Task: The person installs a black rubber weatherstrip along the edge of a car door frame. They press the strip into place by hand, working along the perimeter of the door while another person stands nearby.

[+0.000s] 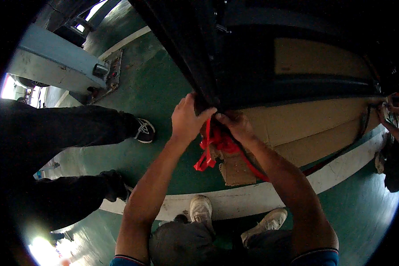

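Red strap (pixel 213 144) hangs in a bunched knot at the near corner of a large black frame (pixel 195 57), its loose loops dangling toward the floor and one length trailing off to the right along the cardboard. Nearest, the person's own pale shoes (pixel 201 208) stand on a white painted line (pixel 235 199) crossing the green floor (pixel 164 102). Farther up, both forearms reach to the frame's corner. The left hand (pixel 187 119) has its fingers curled around the black edge just left of the knot, touching the strap's upper part. The right hand (pixel 237 125) pinches the strap right at the knot, fingers closed on it. Behind the hands, flat brown cardboard sheets (pixel 306 128) wrap the frame's lower side, a torn scrap hanging beneath the knot. To the left, another person's dark trouser legs and a dark shoe (pixel 144 131) stand on the floor. Far left, a grey metal beam (pixel 53 62) is bolted to a floor plate.
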`<action>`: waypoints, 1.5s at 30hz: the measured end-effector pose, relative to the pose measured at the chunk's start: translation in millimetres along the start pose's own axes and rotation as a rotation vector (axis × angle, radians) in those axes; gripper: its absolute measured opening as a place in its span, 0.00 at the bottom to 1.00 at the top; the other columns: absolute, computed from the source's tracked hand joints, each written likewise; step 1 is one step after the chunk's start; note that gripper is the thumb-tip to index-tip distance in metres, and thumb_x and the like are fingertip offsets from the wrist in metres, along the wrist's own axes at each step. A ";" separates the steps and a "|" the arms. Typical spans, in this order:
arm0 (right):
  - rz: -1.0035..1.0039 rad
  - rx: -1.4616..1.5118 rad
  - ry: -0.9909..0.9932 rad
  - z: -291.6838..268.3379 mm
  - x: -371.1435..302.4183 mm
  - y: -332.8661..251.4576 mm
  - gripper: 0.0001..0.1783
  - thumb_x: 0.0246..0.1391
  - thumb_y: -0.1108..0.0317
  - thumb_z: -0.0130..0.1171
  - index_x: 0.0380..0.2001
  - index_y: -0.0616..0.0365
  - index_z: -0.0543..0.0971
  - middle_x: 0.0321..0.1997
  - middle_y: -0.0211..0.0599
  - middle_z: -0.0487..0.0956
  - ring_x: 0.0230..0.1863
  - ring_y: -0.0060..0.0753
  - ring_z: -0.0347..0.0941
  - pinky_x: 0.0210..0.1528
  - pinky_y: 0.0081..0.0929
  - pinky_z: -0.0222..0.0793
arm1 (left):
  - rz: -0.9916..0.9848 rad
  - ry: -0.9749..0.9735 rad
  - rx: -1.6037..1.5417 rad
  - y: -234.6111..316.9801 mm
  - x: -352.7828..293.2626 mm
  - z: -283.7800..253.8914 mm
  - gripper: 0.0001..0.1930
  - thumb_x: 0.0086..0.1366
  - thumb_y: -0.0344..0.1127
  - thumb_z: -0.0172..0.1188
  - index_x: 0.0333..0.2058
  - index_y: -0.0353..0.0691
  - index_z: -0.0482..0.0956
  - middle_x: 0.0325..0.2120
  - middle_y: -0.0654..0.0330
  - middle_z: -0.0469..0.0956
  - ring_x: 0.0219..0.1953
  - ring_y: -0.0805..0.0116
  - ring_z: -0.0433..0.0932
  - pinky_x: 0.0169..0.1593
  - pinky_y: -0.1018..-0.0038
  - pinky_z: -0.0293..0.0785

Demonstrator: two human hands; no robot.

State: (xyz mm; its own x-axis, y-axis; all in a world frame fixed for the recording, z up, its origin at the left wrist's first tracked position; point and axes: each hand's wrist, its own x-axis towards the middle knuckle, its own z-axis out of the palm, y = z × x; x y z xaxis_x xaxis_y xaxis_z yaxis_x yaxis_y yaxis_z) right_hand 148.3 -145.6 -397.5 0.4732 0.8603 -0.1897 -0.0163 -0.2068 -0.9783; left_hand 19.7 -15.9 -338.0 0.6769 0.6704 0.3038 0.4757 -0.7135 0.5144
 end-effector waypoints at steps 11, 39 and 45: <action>0.101 -0.093 -0.045 -4.3 10.4 3.1 0.28 0.54 0.47 0.63 0.49 0.57 0.80 0.49 0.43 0.82 0.49 0.40 0.77 0.54 0.36 0.68 | -0.153 -0.291 0.244 21.6 -36.1 1.7 0.09 0.59 0.35 0.60 0.37 0.39 0.77 0.31 0.51 0.80 0.35 0.49 0.80 0.36 0.56 0.77; -0.072 -0.244 0.142 3.1 26.1 51.2 0.32 0.47 0.40 0.65 0.39 0.62 0.83 0.40 0.52 0.82 0.45 0.44 0.80 0.46 0.34 0.72 | -0.083 -0.497 0.327 58.9 -22.1 -25.0 0.15 0.60 0.46 0.61 0.32 0.38 0.80 0.26 0.52 0.80 0.31 0.49 0.82 0.33 0.56 0.78; -0.033 -0.162 0.093 0.7 16.5 21.2 0.30 0.50 0.39 0.62 0.39 0.57 0.83 0.41 0.51 0.82 0.45 0.48 0.79 0.45 0.35 0.72 | -0.029 -0.205 0.078 30.8 5.1 -19.4 0.22 0.56 0.48 0.66 0.40 0.37 0.75 0.31 0.50 0.80 0.36 0.47 0.81 0.38 0.57 0.77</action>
State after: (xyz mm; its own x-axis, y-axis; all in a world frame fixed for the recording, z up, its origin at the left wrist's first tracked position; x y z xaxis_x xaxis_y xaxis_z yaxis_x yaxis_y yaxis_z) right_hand 155.1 -135.4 -421.4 0.5503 0.8228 -0.1417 0.1393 -0.2578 -0.9561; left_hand 26.9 -30.4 -305.1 0.7586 0.6411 0.1158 0.5336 -0.7134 0.4543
